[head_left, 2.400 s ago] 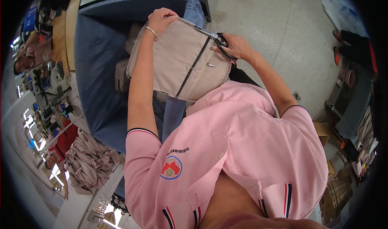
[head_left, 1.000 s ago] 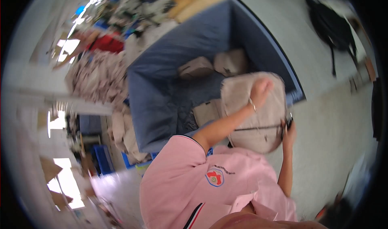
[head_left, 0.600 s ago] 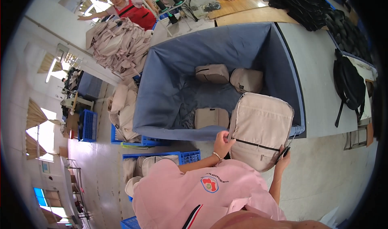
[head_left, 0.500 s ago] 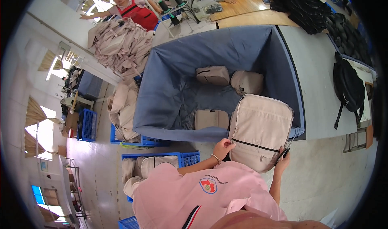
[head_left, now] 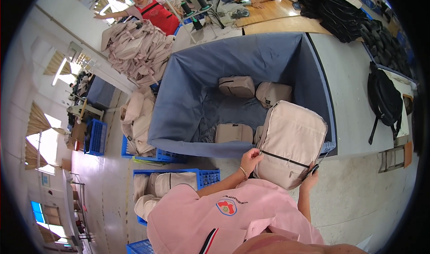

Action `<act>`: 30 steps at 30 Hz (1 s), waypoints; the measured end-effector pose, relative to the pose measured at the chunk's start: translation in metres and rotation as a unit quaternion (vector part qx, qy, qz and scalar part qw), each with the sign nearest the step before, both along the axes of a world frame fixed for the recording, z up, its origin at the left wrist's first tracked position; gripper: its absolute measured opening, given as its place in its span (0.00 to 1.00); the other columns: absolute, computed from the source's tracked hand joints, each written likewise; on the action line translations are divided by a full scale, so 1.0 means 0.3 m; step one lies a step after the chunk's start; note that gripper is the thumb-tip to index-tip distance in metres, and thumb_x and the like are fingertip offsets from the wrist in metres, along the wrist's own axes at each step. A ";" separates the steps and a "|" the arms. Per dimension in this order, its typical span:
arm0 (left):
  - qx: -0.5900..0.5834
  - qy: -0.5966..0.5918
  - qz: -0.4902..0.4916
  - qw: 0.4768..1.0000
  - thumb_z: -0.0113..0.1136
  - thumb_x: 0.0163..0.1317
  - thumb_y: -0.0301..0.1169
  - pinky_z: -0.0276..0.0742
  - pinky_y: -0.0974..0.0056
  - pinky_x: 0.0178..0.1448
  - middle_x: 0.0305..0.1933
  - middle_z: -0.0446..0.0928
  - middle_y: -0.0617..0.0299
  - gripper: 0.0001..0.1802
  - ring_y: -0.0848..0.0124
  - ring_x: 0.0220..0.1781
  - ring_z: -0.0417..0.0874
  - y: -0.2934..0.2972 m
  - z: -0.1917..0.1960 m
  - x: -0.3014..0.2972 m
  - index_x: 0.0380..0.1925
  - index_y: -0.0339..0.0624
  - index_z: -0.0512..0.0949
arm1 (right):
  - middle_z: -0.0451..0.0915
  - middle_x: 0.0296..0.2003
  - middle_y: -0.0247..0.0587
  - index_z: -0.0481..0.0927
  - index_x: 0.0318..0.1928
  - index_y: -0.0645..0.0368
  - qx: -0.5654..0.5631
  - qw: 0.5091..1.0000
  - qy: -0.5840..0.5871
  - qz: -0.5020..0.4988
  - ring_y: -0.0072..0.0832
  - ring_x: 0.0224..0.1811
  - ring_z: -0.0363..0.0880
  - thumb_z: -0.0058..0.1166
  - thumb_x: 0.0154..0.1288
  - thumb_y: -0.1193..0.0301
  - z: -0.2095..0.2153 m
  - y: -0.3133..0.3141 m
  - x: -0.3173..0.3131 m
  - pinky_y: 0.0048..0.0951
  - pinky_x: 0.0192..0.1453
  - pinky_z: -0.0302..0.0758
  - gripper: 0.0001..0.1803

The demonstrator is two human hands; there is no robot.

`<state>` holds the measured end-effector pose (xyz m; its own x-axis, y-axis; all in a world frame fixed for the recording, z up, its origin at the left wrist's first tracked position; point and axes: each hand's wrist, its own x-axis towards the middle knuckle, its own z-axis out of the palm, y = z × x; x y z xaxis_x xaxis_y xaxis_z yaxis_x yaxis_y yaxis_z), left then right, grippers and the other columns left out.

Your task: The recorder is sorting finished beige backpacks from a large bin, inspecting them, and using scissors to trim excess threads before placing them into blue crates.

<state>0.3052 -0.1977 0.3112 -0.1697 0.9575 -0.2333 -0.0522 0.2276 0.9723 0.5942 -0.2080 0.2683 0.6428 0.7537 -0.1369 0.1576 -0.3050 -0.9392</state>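
Observation:
A beige backpack [head_left: 293, 139] with a black stripe across its front and a small zip below it leans over the near right rim of a blue fabric-lined bin [head_left: 206, 149]. My left hand [head_left: 251, 159] pinches the bag's left edge at the stripe. Lower down on the opposite edge, my right hand [head_left: 309, 177] grips the bag, with a small black tool [head_left: 315, 168] also in it; its kind I cannot make out. Inside the bin lie several beige bags, among them one at the back [head_left: 237, 87], one beside it [head_left: 273, 93] and one near the front [head_left: 234, 133].
Blue crates [head_left: 208, 178] with beige bags stand to my left. Beyond them rises a heap of beige pieces [head_left: 136, 52], near a person in a red apron [head_left: 159, 14]. A black backpack [head_left: 385, 97] lies on the right-hand table [head_left: 351, 88]. Black pieces [head_left: 329, 12] are piled at the far right.
The backpack has turned slightly, its top tilting a little to the right. Both hands keep their hold on its edges. The view has shifted slightly.

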 end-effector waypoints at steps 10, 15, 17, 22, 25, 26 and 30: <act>0.253 0.206 -0.102 0.940 0.61 0.60 0.25 0.72 0.67 0.39 0.31 0.75 0.61 0.04 0.69 0.33 0.77 0.170 0.401 0.074 0.33 0.37 0.77 | 0.72 0.27 0.31 0.77 0.47 0.61 0.087 0.954 0.281 -0.058 0.19 0.26 0.69 0.52 0.71 0.53 -0.128 -0.028 0.049 0.22 0.32 0.70 0.22; 0.368 0.272 -0.137 0.879 0.60 0.58 0.26 0.72 0.62 0.41 0.32 0.76 0.60 0.03 0.62 0.36 0.77 0.275 0.603 -0.024 0.32 0.39 0.77 | 0.70 0.26 0.31 0.74 0.44 0.60 0.178 0.947 0.236 -0.125 0.18 0.24 0.70 0.52 0.72 0.58 0.025 0.058 0.191 0.21 0.29 0.71 0.16; 0.426 0.360 -0.205 0.804 0.61 0.58 0.28 0.71 0.61 0.46 0.34 0.76 0.63 0.04 0.61 0.38 0.77 0.320 0.697 -0.070 0.32 0.42 0.78 | 0.71 0.27 0.32 0.73 0.43 0.60 0.208 0.943 0.222 -0.135 0.18 0.26 0.71 0.52 0.73 0.60 0.088 0.076 0.225 0.22 0.31 0.72 0.15; 0.450 0.417 -0.250 0.749 0.62 0.57 0.29 0.69 0.61 0.51 0.36 0.78 0.63 0.04 0.62 0.41 0.77 0.404 0.850 -0.117 0.33 0.45 0.81 | 0.78 0.37 0.40 0.72 0.44 0.62 0.246 0.954 0.167 -0.040 0.23 0.37 0.77 0.54 0.71 0.67 0.260 0.132 0.150 0.24 0.41 0.75 0.11; 0.468 0.422 -0.264 0.730 0.62 0.57 0.30 0.68 0.61 0.52 0.37 0.77 0.64 0.04 0.62 0.44 0.76 0.483 0.854 -0.125 0.33 0.47 0.81 | 0.78 0.47 0.41 0.71 0.50 0.64 0.259 0.951 0.152 0.074 0.26 0.47 0.77 0.51 0.69 0.73 0.230 0.137 0.070 0.28 0.51 0.74 0.12; 0.483 0.431 -0.256 0.718 0.62 0.57 0.30 0.68 0.61 0.52 0.37 0.77 0.65 0.04 0.63 0.43 0.76 0.503 0.854 -0.123 0.33 0.47 0.81 | 0.76 0.51 0.41 0.70 0.55 0.63 0.257 0.948 0.170 0.078 0.27 0.51 0.76 0.51 0.69 0.72 0.232 0.130 -0.010 0.28 0.55 0.72 0.16; 0.504 0.440 -0.259 0.696 0.62 0.56 0.31 0.65 0.62 0.53 0.35 0.75 0.69 0.02 0.68 0.43 0.74 0.541 0.885 -0.109 0.29 0.49 0.79 | 0.72 0.60 0.39 0.66 0.65 0.63 0.177 0.936 0.274 0.129 0.27 0.62 0.70 0.51 0.69 0.68 0.179 0.093 -0.058 0.29 0.66 0.65 0.26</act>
